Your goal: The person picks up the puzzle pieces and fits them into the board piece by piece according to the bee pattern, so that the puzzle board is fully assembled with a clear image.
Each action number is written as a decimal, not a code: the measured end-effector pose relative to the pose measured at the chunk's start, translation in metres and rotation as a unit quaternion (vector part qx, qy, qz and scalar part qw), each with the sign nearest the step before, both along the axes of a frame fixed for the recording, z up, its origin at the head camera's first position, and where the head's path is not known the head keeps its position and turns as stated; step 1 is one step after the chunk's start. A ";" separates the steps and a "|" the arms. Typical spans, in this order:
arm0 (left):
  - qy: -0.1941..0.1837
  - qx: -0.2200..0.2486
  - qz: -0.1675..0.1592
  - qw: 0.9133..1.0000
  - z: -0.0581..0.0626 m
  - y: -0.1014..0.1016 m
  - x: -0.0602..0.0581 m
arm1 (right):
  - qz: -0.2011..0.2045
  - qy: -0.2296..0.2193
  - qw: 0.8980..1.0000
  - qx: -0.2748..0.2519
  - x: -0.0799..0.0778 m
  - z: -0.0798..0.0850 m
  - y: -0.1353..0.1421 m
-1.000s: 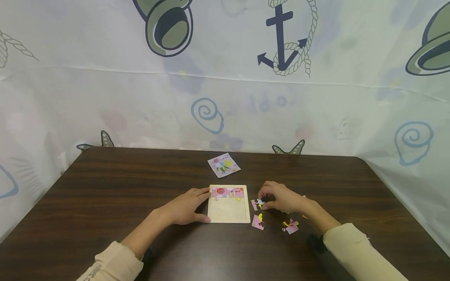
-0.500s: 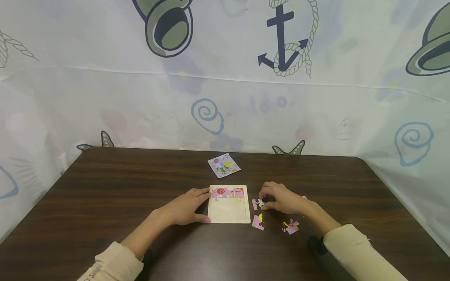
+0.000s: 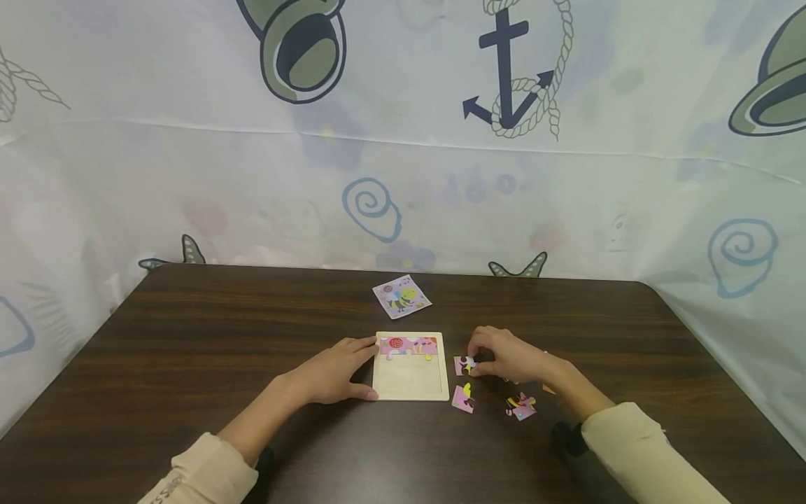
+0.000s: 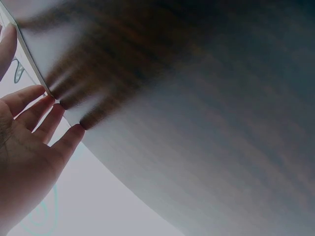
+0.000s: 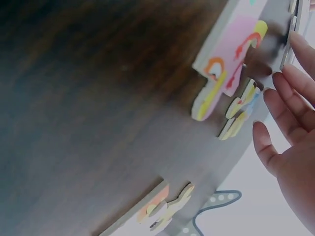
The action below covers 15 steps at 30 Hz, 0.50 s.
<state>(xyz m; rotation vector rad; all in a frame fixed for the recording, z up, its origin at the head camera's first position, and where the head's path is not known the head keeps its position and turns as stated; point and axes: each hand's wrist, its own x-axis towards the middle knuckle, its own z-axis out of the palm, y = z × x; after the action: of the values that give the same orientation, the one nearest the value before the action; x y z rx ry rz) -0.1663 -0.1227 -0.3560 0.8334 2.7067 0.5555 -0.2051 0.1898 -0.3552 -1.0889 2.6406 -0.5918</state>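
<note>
A square wooden puzzle tray lies on the table, with a pink strip of fitted pieces along its far side. My left hand rests at its left edge, fingers and thumb spread against the frame; the left wrist view shows the fingers nearly straight. Right of the tray, my right hand pinches a pink, black and white jigsaw piece at table level, its right part hidden by the fingers. In the right wrist view, the right hand is beyond several loose pieces.
A bee picture card lies behind the tray. Nearer me are a pink-and-yellow piece and a pink piece with a yellow stripe. More pieces are partly hidden under the right forearm. A printed cloth hangs behind the table.
My right hand and the pinched jigsaw piece have shifted slightly to the right, away from the tray. The left hand and tray stay in place.
</note>
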 end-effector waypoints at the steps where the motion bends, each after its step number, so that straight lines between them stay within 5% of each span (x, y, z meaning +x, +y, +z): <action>1: 0.000 0.000 0.000 1.000 0.000 0.000 0.000 | -0.001 -0.001 1.000 0.001 0.000 0.001 0.000; 15: 0.001 -0.002 0.003 1.000 -0.002 0.000 0.000 | -0.042 -0.009 0.999 -0.017 -0.004 0.012 -0.001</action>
<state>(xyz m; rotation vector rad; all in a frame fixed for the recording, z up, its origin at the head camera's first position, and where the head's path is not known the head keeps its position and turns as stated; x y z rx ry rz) -0.1664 -0.1223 -0.3577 0.8259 2.7111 0.5502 -0.2090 0.1885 -0.3428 -0.9797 2.6817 -0.6623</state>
